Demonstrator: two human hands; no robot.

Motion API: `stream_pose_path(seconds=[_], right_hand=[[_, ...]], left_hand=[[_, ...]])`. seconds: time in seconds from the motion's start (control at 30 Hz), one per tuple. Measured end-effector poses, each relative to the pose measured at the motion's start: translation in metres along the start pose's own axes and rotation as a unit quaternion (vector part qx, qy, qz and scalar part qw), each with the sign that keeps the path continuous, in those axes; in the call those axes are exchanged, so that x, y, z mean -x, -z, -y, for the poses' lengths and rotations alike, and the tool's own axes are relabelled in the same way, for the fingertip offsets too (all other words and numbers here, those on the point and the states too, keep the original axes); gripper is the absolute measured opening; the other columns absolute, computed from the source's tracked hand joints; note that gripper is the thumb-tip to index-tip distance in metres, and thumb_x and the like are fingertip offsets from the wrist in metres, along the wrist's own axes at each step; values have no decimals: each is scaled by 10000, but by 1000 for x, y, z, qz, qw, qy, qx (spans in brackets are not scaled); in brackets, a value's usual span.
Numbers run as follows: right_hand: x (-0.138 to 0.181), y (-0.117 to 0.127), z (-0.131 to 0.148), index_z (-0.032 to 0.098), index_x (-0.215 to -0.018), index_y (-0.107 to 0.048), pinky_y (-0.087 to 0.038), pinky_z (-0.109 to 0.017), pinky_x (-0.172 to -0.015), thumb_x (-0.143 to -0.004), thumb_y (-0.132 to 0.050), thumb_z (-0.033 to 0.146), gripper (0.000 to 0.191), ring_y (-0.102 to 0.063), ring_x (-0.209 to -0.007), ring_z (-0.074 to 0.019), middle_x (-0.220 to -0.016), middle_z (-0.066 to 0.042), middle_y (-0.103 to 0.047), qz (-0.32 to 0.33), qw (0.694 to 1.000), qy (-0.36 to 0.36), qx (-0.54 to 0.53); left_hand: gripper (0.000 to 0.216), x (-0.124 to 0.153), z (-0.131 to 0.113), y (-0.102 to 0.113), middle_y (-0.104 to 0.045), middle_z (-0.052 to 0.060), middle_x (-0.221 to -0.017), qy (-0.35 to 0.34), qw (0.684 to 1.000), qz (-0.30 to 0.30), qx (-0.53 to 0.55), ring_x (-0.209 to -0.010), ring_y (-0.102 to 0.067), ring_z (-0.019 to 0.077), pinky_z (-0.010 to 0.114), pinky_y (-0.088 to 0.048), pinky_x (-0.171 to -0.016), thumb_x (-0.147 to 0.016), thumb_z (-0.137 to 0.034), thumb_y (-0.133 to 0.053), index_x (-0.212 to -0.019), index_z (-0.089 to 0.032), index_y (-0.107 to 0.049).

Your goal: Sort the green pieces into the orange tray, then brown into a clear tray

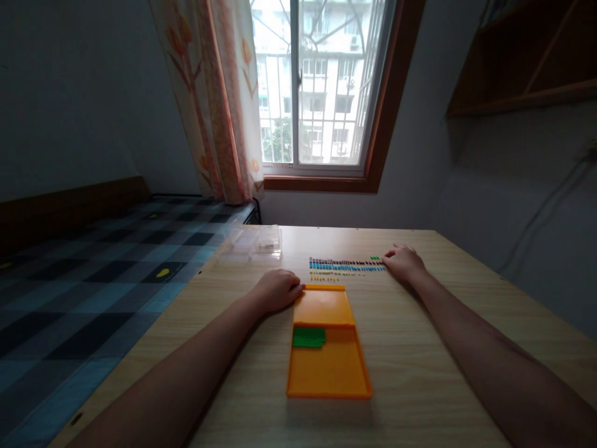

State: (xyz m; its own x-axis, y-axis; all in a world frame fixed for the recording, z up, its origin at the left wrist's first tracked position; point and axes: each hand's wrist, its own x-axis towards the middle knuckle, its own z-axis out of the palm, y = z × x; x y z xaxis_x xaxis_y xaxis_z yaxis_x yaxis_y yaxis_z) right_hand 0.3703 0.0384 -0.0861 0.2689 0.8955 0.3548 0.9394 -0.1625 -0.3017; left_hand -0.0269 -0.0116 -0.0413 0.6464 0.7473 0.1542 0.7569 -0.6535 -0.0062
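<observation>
An open orange plastic case (333, 370) lies flat on the table, with a small stack of green pieces (308, 337) in the upper left of its near half. My left hand (278, 290) is closed, its fingertips on the far left corner of the case. Beyond the case, tiny pieces stand in long rows: dark brown (333, 262), blue (333, 266) and yellow (326, 274). At the right end of these rows, my right hand (405, 262) has its fingers pinched together. Whatever they hold is too small to make out. A few small green pieces (374, 257) lie just left of its fingertips.
Clear plastic boxes (254, 242) stand at the table's far left edge. A bed with a checked cover (116, 267) runs along the left side. Past the light wooden table (466, 274) are a window (326, 87) and a curtain (224, 99). A shelf (527, 62) hangs upper right.
</observation>
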Motion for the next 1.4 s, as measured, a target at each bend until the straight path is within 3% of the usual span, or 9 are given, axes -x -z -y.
stream_pose_path(seconds=[0.53,1.4], right_hand=[[-3,-8,-8,214,-888,-812,-434,-342,-1037,-778,-629,389,277,-589,-1212,-283,-1324,-121,-648,7,1000,2,-15],[0,5,4,202,-819,-808,-405,-395,-1091,-786,-648,290,186,-544,-1260,-292,-1320,-123,-645,-34,999,8,-6]], left_hand=[[383,0,0,1,-705,72,-760,-4,1000,2,13,-705,-612,192,294,-363,-616,-936,-387,-468,-695,-195,-696],[371,0,2,0,-698,70,-745,-2,1000,-3,19,-698,-620,192,296,-357,-608,-930,-378,-483,-671,-198,-678]])
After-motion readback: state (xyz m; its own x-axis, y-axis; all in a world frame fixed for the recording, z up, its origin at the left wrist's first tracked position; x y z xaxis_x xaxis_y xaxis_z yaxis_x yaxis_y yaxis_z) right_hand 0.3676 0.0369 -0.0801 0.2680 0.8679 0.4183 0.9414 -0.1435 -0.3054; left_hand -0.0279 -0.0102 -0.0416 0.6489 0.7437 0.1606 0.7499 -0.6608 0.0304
